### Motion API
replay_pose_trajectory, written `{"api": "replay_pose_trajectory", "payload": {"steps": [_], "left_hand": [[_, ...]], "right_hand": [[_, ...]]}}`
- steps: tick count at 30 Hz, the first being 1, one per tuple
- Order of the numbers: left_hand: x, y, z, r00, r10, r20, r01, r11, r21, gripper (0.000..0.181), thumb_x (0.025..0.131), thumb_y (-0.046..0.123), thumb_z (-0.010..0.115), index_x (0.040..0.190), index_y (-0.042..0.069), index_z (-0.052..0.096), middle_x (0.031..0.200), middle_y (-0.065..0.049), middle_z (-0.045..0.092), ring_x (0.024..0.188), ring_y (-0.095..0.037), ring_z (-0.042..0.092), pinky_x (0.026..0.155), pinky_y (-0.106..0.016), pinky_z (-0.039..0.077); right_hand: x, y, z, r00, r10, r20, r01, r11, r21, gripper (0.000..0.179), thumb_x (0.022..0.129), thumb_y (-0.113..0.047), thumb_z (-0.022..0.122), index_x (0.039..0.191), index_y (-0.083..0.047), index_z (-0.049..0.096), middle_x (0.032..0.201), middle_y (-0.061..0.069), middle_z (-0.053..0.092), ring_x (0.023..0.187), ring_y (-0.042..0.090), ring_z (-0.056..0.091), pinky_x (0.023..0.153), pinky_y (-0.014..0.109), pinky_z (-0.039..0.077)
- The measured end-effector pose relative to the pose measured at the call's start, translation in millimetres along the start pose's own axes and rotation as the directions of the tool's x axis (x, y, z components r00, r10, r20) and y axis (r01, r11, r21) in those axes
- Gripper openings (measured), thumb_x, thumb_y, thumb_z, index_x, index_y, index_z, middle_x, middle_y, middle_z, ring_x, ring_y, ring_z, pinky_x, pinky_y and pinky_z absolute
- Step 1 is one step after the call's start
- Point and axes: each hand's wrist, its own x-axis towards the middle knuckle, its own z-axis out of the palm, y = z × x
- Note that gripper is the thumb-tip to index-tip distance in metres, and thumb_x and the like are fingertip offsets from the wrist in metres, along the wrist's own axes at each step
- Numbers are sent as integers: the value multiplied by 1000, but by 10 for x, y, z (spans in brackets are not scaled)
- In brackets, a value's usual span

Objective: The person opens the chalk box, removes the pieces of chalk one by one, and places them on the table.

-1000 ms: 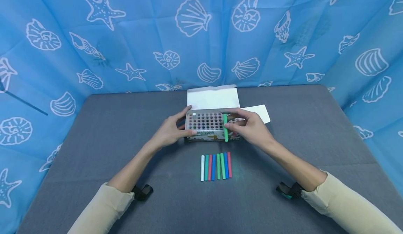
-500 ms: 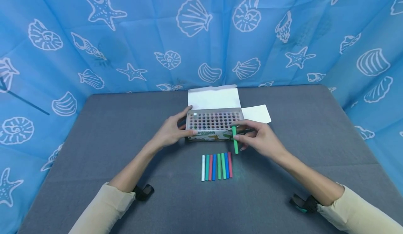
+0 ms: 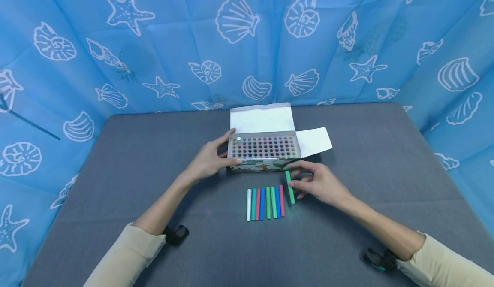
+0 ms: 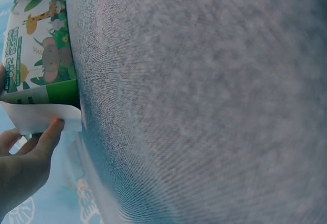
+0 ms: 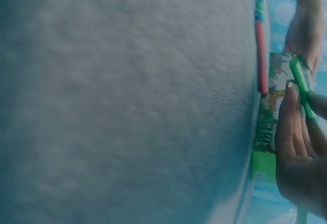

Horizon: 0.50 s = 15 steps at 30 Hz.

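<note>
A green chalk stick [image 3: 290, 188] is pinched between the thumb and fingers of my right hand [image 3: 318, 183], just right of the row on the table. That row of chalk sticks [image 3: 268, 202] runs white, teal, red, blue, greens, blue, red, side by side in front of the box. The printed cardboard box [image 3: 270, 165] stands with its lid up, showing a grid of holes with one white stick end at its back left. My left hand [image 3: 208, 160] grips the box's left end, thumb at the front and a finger at the back. In the left wrist view, fingers touch a white end flap [image 4: 41, 117].
The raised white lid [image 3: 262, 119] leans back behind the box, and a white side flap [image 3: 314, 142] sticks out to the right. Grey cloth covers the table [image 3: 154, 252]. A blue shell-print curtain [image 3: 262, 42] hangs behind it.
My right hand has drawn the green chalk stick from over the box's right part toward the front, down beside the row's red end. My left hand has stayed at the box.
</note>
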Motion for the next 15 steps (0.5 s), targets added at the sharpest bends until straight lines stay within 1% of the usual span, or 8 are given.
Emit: {"api": "replay_pose_trajectory", "payload": {"steps": [3, 8, 15], "left_hand": [[3, 6, 1, 1000, -5, 5, 5, 1000, -11, 91, 88, 23, 79, 160, 26, 22, 159, -12, 31, 144, -32, 32, 109, -40, 45], [8, 6, 6, 1000, -11, 12, 11, 1000, -19, 91, 88, 22, 78, 160, 26, 21, 161, -12, 27, 146, -31, 29, 110, -38, 44], [1, 11, 0, 1000, -4, 10, 4, 999, -32, 92, 88, 21, 78, 160, 26, 21, 161, -12, 27, 146, -30, 29, 110, -37, 44]], "right_hand": [[-5, 55, 25, 999, 49, 13, -49, 999, 4, 38, 90, -4, 71, 127, 3, 60, 103, 19, 63, 70, 25, 71, 60, 41, 63], [-5, 112, 58, 994, 112, 17, -112, 994, 9, 38, 89, -1, 72, 125, 4, 61, 99, 18, 63, 71, 26, 71, 60, 39, 63], [1, 119, 68, 991, 135, 20, -135, 991, 5, 37, 88, -3, 74, 123, 4, 62, 94, 16, 66, 74, 26, 70, 61, 38, 63]]}}
